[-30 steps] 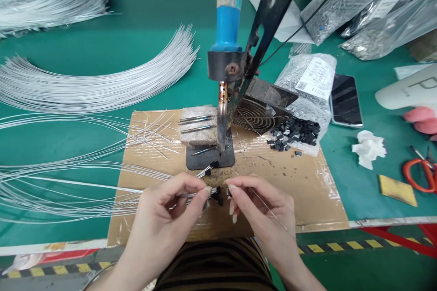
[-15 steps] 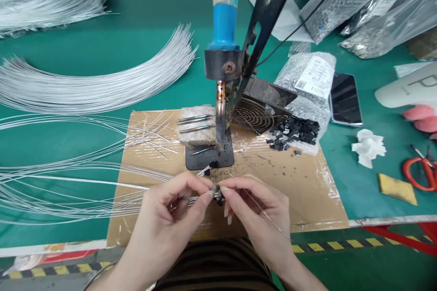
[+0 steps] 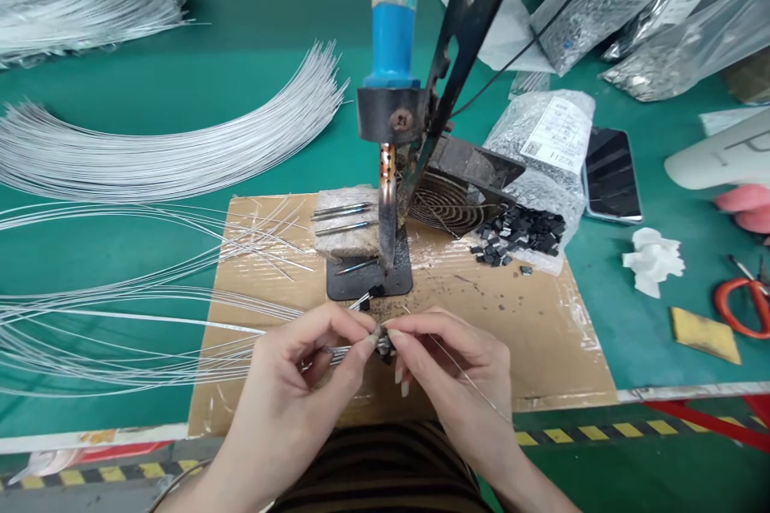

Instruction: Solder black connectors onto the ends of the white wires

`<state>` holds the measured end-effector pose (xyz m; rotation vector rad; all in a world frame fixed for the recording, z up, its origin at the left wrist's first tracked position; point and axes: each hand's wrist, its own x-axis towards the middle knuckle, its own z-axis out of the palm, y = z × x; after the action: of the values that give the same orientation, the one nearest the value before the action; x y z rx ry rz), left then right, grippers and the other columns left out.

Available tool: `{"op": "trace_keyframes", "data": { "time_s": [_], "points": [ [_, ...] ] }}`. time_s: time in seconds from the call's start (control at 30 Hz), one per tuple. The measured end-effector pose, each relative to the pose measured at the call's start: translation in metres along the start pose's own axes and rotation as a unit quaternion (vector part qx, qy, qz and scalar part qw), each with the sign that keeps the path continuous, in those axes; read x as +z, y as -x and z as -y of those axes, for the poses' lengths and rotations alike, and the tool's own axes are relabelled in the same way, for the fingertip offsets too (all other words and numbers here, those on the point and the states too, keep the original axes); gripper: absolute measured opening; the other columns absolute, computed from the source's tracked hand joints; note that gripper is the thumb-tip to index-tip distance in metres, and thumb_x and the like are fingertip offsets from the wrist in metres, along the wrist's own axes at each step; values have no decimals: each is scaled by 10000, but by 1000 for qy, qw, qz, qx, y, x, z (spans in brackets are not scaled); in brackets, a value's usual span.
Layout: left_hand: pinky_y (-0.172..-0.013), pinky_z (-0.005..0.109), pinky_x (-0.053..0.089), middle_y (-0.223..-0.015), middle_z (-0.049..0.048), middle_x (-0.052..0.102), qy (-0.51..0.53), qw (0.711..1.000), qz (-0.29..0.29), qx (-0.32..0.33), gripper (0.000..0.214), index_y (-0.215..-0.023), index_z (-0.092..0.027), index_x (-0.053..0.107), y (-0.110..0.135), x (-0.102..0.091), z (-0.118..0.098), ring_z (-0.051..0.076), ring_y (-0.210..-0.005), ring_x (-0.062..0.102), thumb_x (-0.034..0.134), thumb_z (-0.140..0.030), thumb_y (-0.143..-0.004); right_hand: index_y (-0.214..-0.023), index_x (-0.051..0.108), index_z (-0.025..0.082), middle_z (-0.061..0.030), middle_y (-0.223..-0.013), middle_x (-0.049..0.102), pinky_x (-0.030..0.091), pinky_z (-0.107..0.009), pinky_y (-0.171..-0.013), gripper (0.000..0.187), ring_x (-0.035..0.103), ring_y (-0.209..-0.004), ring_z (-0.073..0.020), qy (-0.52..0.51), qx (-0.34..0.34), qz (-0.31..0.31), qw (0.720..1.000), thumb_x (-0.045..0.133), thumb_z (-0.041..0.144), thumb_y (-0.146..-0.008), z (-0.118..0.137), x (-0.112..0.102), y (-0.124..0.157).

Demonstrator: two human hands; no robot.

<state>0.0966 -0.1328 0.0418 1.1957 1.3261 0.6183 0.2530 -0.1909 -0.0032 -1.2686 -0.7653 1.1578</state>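
Observation:
Between thumb and forefinger, my left hand [image 3: 304,389] pinches several thin white wires [image 3: 225,370] that run in from the left. Small black connectors sit at the wire ends near the fingertips. Opposite it, my right hand [image 3: 460,385] pinches a small black connector [image 3: 386,345], partly hidden by the fingers. A thin solder wire [image 3: 475,386] passes across the right hand's fingers. Fingertips of both hands nearly meet, just below the tip [image 3: 388,244] of a blue-handled soldering iron [image 3: 392,44] held pointing down. Another black connector [image 3: 364,304] shows beyond my left fingers.
Cardboard [image 3: 517,353] lies under the hands. Behind are a black stand arm [image 3: 475,24], a fan [image 3: 454,196] and spare tips on a pad [image 3: 340,244]. Black connectors [image 3: 523,232] lie by a bag at right. A wire bundle [image 3: 180,160], phone [image 3: 612,176] and orange-handled tool [image 3: 743,309] surround.
Both hands keep almost the same pinch and position. The view has shifted very slightly, so the iron appears a little further left and the right-side items a little further right.

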Motion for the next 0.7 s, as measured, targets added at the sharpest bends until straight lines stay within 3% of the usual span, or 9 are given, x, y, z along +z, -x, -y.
{"op": "trace_keyframes", "data": {
  "time_s": [0.3, 0.4, 0.5, 0.63, 0.7],
  "points": [
    [-624, 225, 501, -913, 44, 821, -16, 999, 27, 21, 154, -752, -208, 782, -4, -1, 3, 158, -770, 708, 779, -258, -898, -1009, 878, 287, 18, -752, 710, 534, -208, -544, 105, 643, -589, -97, 22, -21, 1, 1000, 783, 243, -1016, -3, -2, 2],
    [-626, 216, 507, -900, 38, 819, -18, 998, 48, 44, 153, -788, -212, 781, -8, -3, 9, 158, -777, 724, 759, -250, -935, -1175, 836, 324, 11, -862, 699, 546, -222, -616, 245, 646, -651, -95, 66, -47, 8, 997, 597, 291, -1133, -4, -7, 4],
    [-626, 206, 499, -892, 26, 810, -11, 998, 33, 48, 151, -784, -216, 778, -12, -2, 12, 140, -753, 711, 760, -230, -933, -1355, 719, 359, 9, -949, 677, 542, -250, -661, 371, 618, -689, -110, 103, -55, 11, 993, 388, 308, -1194, -4, -11, 7],
    [-699, 208, 537, -895, 28, 810, 5, 999, 14, 47, 148, -756, -212, 779, -14, 2, 5, 145, -782, 718, 776, -212, -904, -1403, 570, 324, 19, -885, 731, 505, -296, -659, 277, 622, -697, -159, 144, -50, -30, 988, 423, 302, -1169, -1, -10, 9],
    [-704, 205, 532, -902, 22, 810, 6, 999, -3, 44, 134, -753, -214, 781, -15, 4, 2, 140, -784, 713, 785, -209, -887, -1308, 571, 284, 16, -853, 714, 476, -304, -635, 196, 609, -676, -164, 158, -55, -52, 985, 464, 297, -1145, 0, -10, 8]
  ]
}}
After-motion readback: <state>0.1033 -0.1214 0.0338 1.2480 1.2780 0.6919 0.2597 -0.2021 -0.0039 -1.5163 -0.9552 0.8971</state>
